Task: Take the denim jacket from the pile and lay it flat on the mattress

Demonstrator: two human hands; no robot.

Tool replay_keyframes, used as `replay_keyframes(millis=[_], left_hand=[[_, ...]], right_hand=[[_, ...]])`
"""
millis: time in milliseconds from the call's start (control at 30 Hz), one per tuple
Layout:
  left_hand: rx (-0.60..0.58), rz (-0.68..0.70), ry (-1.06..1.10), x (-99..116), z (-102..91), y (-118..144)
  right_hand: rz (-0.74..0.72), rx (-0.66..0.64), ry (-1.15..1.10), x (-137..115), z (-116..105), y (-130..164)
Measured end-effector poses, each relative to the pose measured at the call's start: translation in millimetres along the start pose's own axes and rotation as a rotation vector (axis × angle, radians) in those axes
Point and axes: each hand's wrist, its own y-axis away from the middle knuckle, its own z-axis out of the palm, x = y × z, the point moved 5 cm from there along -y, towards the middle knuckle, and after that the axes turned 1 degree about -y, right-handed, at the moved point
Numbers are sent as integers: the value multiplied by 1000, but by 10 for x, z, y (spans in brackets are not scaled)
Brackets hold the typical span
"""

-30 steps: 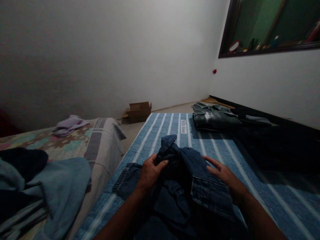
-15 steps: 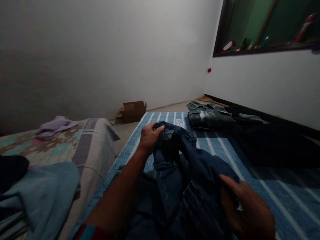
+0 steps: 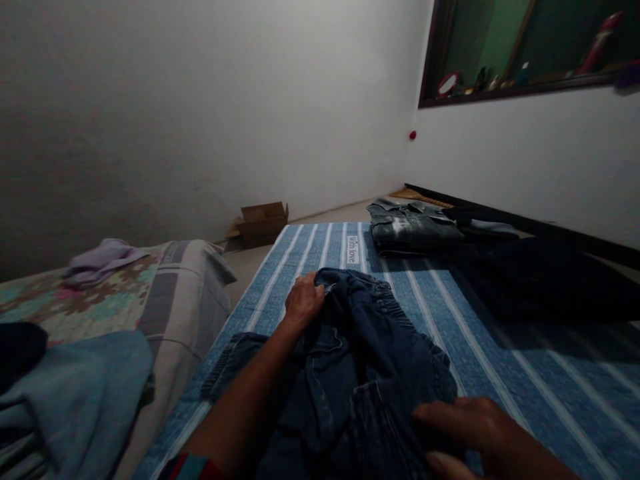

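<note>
Jeans (image 3: 360, 373) bunched on striped mat (image 3: 500, 347), between both hands: left hand (image 3: 305, 301) grasping far waistband edge, right hand (image 3: 480, 437) pinching near edge.

One head-worn camera looks forward and down, close over the striped mat (image 3: 480, 347).

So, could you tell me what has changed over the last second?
The left hand lifted the dark jeans by one end, then lowered them back onto the striped mat, still gripping. The right hand slid nearer. The folded clothes stayed put.
</note>
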Motion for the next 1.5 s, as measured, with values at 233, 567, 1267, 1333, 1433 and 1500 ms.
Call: replay_keyframes(millis=[233, 567, 1267, 1333, 1433, 1500], left_hand=[[-3, -80, 196, -117, 24, 123], [-151, -295, 741, -451, 237, 479], [-277, -40, 612, -92, -167, -101], [-266, -3, 538, -32, -155, -157], [-365, 9, 538, 30, -68, -59], [-449, -6, 499, 22, -42, 79]], right_hand=[[592, 316, -211, 827, -298, -398], [713, -126, -102, 1602, 517, -1008], [762, 336, -197, 1797, -411, -251], [753, 369, 31, 1871, -601, -191], [751, 335, 191, 1947, -691, -121], [774, 308, 190, 1997, -667, -67]])
